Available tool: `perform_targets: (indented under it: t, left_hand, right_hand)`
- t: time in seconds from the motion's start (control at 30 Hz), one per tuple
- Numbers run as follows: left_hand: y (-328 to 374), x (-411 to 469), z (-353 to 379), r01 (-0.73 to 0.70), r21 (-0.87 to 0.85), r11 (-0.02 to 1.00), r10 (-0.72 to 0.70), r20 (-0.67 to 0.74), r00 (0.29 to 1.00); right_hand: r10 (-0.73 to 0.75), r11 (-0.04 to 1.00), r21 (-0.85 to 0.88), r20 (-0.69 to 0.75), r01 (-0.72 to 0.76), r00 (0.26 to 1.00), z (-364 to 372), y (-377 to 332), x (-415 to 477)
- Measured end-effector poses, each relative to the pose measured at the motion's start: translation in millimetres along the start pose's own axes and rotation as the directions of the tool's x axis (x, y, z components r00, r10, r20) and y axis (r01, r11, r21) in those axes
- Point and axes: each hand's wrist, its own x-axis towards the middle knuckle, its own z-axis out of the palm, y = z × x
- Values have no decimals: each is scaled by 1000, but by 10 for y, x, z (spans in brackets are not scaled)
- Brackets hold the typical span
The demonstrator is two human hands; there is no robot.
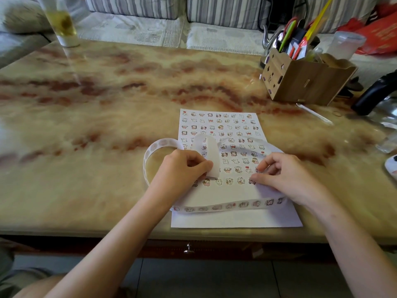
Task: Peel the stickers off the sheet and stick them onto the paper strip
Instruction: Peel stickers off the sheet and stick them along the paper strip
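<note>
Your left hand (184, 168) and right hand (285, 175) hide parts of the sticker sheet (214, 220), its drawings are too small to tell, as is whether your right fingertips (254, 181) pinch a sticker, the paper strip (227, 206) vanishes under your right hand, and the top edge cuts the far-left glass (62, 22).

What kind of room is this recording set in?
Probably a home living room: a striped sofa behind a marble-patterned coffee table, which bears a wooden organiser full of pens and a tall drinking glass.
</note>
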Motion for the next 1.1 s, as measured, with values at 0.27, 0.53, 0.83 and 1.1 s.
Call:
perform_targets:
  t: [0.27, 0.53, 0.83, 1.1]
  left_hand:
    - [-12, 12, 2, -34, -24, 999, 34, -23, 999]
    - [84, 2, -13, -207, -267, 941, 190, -89, 978]
    - [128, -20, 24, -206, -359, 910, 205, -43, 978]
    - [105, -42, 29, -194, -281, 940, 211, 29, 977]
  right_hand:
    - [-25, 999, -47, 26, 27, 999, -25, 19, -7]
    - [-386, 898, 166, -154, 408, 910, 112, -399, -275]
    - [-436, 849, 226, -211, 478, 875, 281, -446, -300]
    - [-435, 849, 230, -210, 476, 876, 297, -417, -272]
